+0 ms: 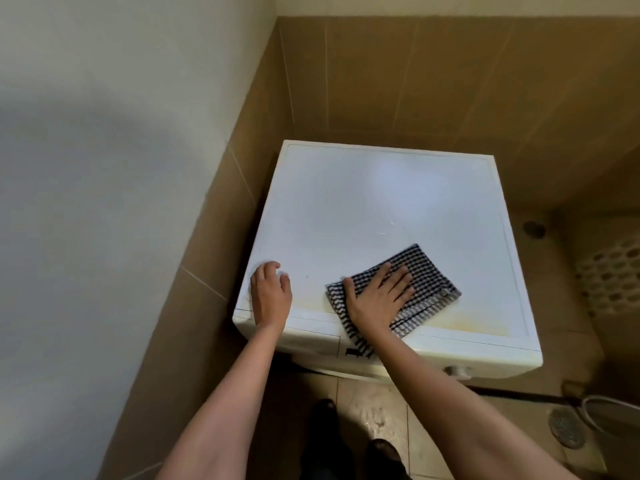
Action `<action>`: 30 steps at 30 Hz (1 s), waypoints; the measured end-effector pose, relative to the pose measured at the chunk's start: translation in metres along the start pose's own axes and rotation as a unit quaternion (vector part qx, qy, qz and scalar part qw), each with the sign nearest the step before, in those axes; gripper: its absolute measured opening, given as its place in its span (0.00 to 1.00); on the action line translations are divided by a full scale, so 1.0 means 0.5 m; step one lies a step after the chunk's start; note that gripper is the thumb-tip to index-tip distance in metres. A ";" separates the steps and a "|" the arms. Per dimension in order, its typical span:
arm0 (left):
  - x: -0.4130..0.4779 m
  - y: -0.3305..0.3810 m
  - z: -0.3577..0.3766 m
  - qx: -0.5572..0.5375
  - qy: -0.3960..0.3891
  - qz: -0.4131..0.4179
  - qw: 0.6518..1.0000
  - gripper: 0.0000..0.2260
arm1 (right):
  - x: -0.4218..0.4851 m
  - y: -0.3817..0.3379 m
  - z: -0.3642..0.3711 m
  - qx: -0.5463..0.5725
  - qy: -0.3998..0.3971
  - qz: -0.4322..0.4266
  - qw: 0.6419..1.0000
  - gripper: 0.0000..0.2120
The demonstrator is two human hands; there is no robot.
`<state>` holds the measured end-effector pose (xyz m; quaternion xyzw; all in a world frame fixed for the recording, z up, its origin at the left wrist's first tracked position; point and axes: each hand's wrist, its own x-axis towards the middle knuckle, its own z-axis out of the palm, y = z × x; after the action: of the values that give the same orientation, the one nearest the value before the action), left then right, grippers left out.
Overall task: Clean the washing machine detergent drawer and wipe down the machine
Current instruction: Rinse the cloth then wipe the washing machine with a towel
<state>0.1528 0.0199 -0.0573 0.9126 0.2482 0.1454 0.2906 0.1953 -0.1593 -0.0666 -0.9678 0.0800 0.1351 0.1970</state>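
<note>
Fingers point(401, 276) of the right hand point(379, 296) lie straight and slightly spread, pressing flat on the black-and-white checked cloth point(427, 271); nothing is pinched. The near corner of the cloth overhangs the front edge of the white washing machine point(381, 202). The panel at the front left appears to be the detergent drawer point(311, 337); it sits flush, apparently closed. The left hand point(272, 297) rests on the front left corner of the top surface, apart from the cloth, with fingers loosely curled and holding nothing.

Handling: the cloth is folded, soft and light, and should conform to the surface. Expect it to bunch or slide unless the palm bears down evenly. Place the hand on its middle; for edges and the drawer recess, gather a fold between thumb and fingers. The machine is rigid and likely too heavy to shift under wiping pressure.

A yellowish stain point(467, 322) runs along the front strip of the top, just right of the cloth. The far half shows faint streaks. Beyond stand the brown tiled wall point(450, 81) and, to the right, a pale perforated laundry basket point(609, 275).
</note>
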 end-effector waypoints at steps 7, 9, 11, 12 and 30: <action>0.081 -0.115 -0.001 0.010 -0.009 0.060 0.998 0.12 | 0.010 -0.093 0.056 -0.069 0.016 -0.061 0.996 0.45; 0.086 -0.124 0.002 0.004 -0.010 0.069 0.998 0.15 | 0.010 -0.131 0.074 -0.091 -0.002 -0.142 0.986 0.42; 0.084 -0.126 0.004 -0.009 -0.001 0.075 0.997 0.19 | 0.003 -0.170 0.097 -0.110 -0.024 -0.245 0.963 0.40; 0.082 -0.126 0.004 -0.015 0.005 0.078 0.997 0.19 | -0.003 -0.181 0.107 -0.123 -0.032 -0.296 0.947 0.38; 0.091 -0.130 0.003 -0.098 -0.020 0.080 0.992 0.23 | 0.129 -0.207 0.064 -0.132 -0.002 -0.188 0.973 0.36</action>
<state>0.1675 0.0897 -0.0920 0.8993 0.1533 0.1738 0.3709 0.2711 -0.0590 -0.0766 -0.9826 -0.1226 0.1065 0.0898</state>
